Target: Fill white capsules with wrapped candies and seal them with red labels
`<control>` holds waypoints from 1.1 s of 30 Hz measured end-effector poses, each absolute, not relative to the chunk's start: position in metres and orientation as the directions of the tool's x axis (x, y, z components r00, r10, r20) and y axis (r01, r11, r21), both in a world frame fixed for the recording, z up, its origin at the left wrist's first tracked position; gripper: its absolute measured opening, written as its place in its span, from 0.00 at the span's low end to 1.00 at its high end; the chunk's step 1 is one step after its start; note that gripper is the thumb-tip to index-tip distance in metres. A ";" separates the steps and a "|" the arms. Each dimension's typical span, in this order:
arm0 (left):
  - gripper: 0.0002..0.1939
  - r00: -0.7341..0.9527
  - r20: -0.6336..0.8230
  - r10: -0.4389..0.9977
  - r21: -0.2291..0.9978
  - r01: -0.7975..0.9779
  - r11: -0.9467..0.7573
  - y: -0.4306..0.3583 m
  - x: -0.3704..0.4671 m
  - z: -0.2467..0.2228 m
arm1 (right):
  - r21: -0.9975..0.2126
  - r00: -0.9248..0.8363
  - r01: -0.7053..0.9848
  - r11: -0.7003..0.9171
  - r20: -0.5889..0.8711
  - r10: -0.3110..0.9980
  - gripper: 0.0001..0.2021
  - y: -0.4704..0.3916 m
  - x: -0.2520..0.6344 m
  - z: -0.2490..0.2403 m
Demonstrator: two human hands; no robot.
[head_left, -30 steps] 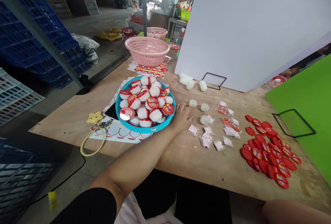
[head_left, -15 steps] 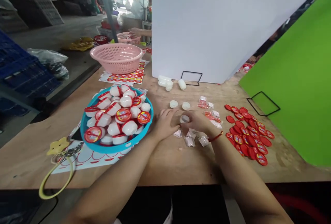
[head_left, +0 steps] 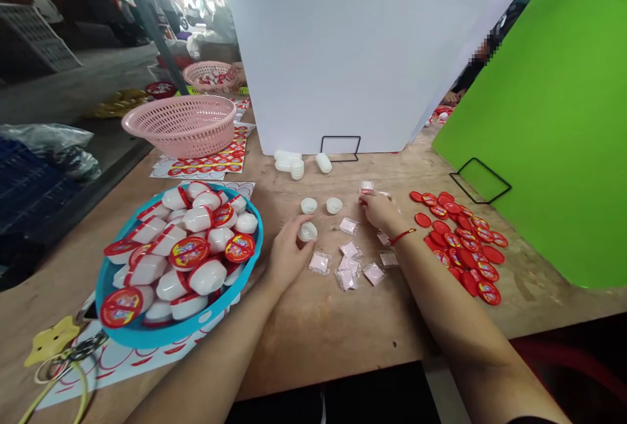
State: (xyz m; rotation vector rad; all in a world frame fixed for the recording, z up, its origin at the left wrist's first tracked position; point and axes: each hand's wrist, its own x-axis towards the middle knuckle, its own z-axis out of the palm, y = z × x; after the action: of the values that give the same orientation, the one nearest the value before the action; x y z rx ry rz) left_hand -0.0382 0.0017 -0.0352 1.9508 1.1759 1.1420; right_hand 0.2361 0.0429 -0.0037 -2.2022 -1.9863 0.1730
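Note:
My left hand point(head_left: 289, 251) curls its thumb and fingers around a small white plastic cup point(head_left: 308, 233) on the wooden table. Two similar cups, a left one point(head_left: 308, 206) and a right one point(head_left: 334, 206), stand just behind it. My right hand point(head_left: 379, 208), with a red cord at the wrist, has its fingers bent together over small clear packets point(head_left: 367, 185); what they pinch is hidden. Several flat packets with pale pink contents point(head_left: 348, 274) lie between my arms. Round red lids point(head_left: 465, 241), some with printed labels, are heaped right of my right hand.
A blue basin point(head_left: 257, 251) of white cups with red lids stands at left, on printed sheets. Behind it sits a pink basket point(head_left: 179, 107). Stacked white cups point(head_left: 296, 169) lie before a white panel point(head_left: 382, 51); a green panel point(head_left: 553, 117) stands right. Another person's hand shows behind.
The view has shifted, moving the basin leftward in the picture. My right hand has left the cup and moved right to the packets; my left hand now holds a cup.

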 end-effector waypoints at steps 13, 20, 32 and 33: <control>0.23 0.114 0.100 0.988 0.994 0.023 -0.103 0.002 -0.037 -0.034 | -0.223 -0.143 0.968 0.112 -0.127 0.982 0.07 0.009 0.192 0.013; 0.29 0.173 -0.027 0.985 0.994 -0.100 0.045 -0.004 -0.039 -0.027 | -0.377 -0.048 0.926 0.013 -0.084 0.995 0.06 0.005 0.188 0.016; 0.33 0.407 -0.123 0.905 0.951 -0.213 0.225 -0.011 -0.035 -0.022 | -0.920 -0.157 0.328 0.216 0.173 0.972 0.11 -0.012 0.168 0.017; 0.33 0.428 -0.120 0.896 0.939 -0.243 0.242 -0.011 -0.035 -0.022 | -0.900 -0.187 0.361 0.245 0.187 0.964 0.11 -0.015 0.163 0.018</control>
State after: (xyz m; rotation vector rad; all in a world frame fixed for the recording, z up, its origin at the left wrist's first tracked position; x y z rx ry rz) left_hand -0.0346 -0.0111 -0.0218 1.0338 0.7806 0.8967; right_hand 0.1630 -0.0152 0.0180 -1.2369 -1.7035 0.9335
